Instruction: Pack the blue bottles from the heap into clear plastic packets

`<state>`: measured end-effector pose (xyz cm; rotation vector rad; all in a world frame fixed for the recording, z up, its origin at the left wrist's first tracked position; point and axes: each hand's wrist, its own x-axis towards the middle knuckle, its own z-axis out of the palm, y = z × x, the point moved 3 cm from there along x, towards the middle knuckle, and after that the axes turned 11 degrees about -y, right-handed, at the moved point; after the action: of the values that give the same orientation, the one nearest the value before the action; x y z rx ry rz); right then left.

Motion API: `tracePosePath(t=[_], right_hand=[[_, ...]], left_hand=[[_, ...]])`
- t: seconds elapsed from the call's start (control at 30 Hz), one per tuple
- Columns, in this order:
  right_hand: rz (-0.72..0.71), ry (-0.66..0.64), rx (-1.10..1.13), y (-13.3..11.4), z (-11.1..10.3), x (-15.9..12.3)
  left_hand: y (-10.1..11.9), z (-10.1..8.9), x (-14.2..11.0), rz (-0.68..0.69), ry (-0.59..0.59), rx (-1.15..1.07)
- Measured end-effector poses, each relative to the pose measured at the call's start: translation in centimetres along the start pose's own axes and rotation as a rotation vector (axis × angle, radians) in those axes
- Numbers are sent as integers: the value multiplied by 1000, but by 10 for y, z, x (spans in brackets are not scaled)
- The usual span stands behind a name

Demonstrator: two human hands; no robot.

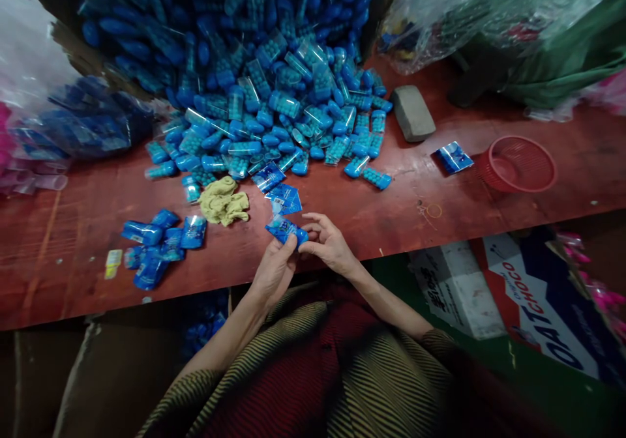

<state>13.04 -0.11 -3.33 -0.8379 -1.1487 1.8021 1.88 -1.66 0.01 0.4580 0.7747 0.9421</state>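
Observation:
Both my hands meet at the near edge of a red-brown table [440,184], pinching one small blue plastic packet [286,229]. My left hand [274,270] grips its near left end and my right hand [328,241] holds its right end with the other fingers spread. Just beyond lie two flat blue packets [283,198] and a crumpled yellow cloth [222,201]. A big heap of blue capsule tubes [274,99] covers the table's far side. A small group of filled blue packets [159,242] lies to the left.
A red mesh basket [518,163] sits at the right, with a lone blue packet [454,156] and a grey block [413,112] beside it. Clear plastic bags [464,8] lie at the back right. Cardboard boxes [533,294] stand under the table's right side.

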Motion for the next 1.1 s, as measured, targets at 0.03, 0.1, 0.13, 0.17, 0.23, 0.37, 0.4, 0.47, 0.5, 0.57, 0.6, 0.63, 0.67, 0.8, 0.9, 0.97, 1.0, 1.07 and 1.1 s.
tracePosePath(t=[0.03,0.1,0.13,0.17,0.23,0.37,0.4,0.47,0.5,0.57,0.6,0.63,0.67,0.8,0.9,0.97,1.0,1.07,1.1], right_hand=[[-18,31,-37,0,1,-1],[-30,45,-98,-2,2,-2],[-31,38,-119,-3,3,-2],[-31,28,-138,-4,3,-2],[-34,22,-183,-6,2,-3],[-51,45,-282,-8,0,-3],[-58,37,-288,-8,0,-3],[-73,3,-279,-7,1,-2],[-80,-12,-272,-7,1,-2],[-87,-21,-260,-5,1,-1],[-91,-14,-255,-5,0,-1],[-96,-5,-250,-4,-1,-1],[-100,3,-250,-5,-2,-1],[-96,-24,-274,-8,-5,-1],[-60,-79,-241,-9,-7,0],[-21,-121,-185,-7,-8,2],[-1,-146,-159,-7,-9,3],[31,-198,-122,-5,-9,4],[40,-218,-116,-5,-9,4]], left_hand=[[0,-1,0,22,31,-4],[0,-3,1,54,82,-8],[0,-4,1,54,94,-8],[0,-4,1,43,93,-8],[1,-3,1,-4,63,-6],[4,-4,1,-28,61,40],[5,-5,1,-21,74,57],[6,-6,1,-18,90,87],[5,-6,1,-24,87,95],[5,-5,1,-40,64,93],[4,-4,1,-45,48,84],[4,-2,1,-48,30,72],[3,-1,0,-50,13,56],[-2,2,-1,-76,-42,5],[-7,-1,-1,-105,-59,-38],[-9,-4,-2,-104,-47,-76],[-9,-5,-2,-107,-41,-90],[-9,-6,-2,-126,-43,-96],[-8,-6,-2,-135,-49,-94]])
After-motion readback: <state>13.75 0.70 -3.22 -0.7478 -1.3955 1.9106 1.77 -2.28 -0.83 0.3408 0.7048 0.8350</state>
